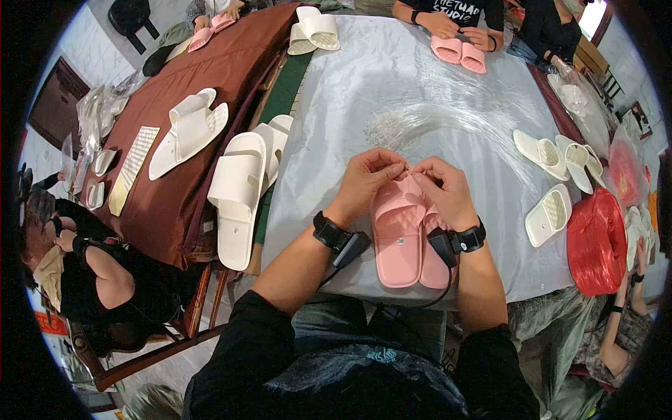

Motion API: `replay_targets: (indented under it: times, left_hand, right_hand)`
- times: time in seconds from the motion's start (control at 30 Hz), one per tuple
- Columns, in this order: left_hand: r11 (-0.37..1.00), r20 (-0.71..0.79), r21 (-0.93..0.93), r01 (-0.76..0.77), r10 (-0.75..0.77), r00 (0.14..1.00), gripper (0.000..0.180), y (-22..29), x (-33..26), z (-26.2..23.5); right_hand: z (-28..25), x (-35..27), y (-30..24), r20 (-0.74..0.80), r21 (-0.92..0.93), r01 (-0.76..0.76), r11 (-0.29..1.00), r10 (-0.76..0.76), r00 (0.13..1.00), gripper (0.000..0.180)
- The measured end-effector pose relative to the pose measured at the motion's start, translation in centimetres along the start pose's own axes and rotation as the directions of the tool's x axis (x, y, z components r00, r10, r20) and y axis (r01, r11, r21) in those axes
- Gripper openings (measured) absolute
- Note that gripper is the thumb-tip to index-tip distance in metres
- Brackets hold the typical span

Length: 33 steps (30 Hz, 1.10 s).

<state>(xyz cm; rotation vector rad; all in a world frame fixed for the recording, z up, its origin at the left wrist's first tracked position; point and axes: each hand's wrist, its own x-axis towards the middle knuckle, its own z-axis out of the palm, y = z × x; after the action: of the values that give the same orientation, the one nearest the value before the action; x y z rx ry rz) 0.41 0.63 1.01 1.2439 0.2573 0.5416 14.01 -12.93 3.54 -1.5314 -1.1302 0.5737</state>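
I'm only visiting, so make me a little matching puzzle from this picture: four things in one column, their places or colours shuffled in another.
Column one
1. nearest pink slippers
2. round plastic roll
3. loose clear strands
4. left-hand table's cloth

Column two
A. brown
B. toe ends by the fingertips of the left hand and right hand
C. fanned out on the pale sheet
D. red

Pairs: 1-B, 2-D, 3-C, 4-A

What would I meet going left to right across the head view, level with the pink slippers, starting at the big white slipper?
Big white slipper, black left wristband, pair of pink slippers, smaller white slipper, red roll.
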Motion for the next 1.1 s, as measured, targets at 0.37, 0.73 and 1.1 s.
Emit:
replay_targets:
  times: [0.37,0.73,1.1]
  left_hand:
    - [0.991,-0.061,0.133,0.023,-0.015,0.998,0.011,0.7,-0.3,0.7]
    - [0.983,-0.07,0.178,0.039,-0.027,0.997,0.01,0.5,-0.5,1.1]
    - [0.99,-0.047,0.14,-0.03,0.037,0.998,0.01,0.2,-0.4,1.3]
  right_hand:
    - [0.2,0.0,-0.5,0.008,0.074,-0.062,0.995,0.062,0.998,0.011]
    - [-0.3,-0.2,-1.0,-0.011,-0.091,-0.015,0.996,0.014,1.0,0.016]
    - [-0.1,-0.2,-0.3,-0.012,-0.027,0.104,0.994,-0.104,0.994,0.015]
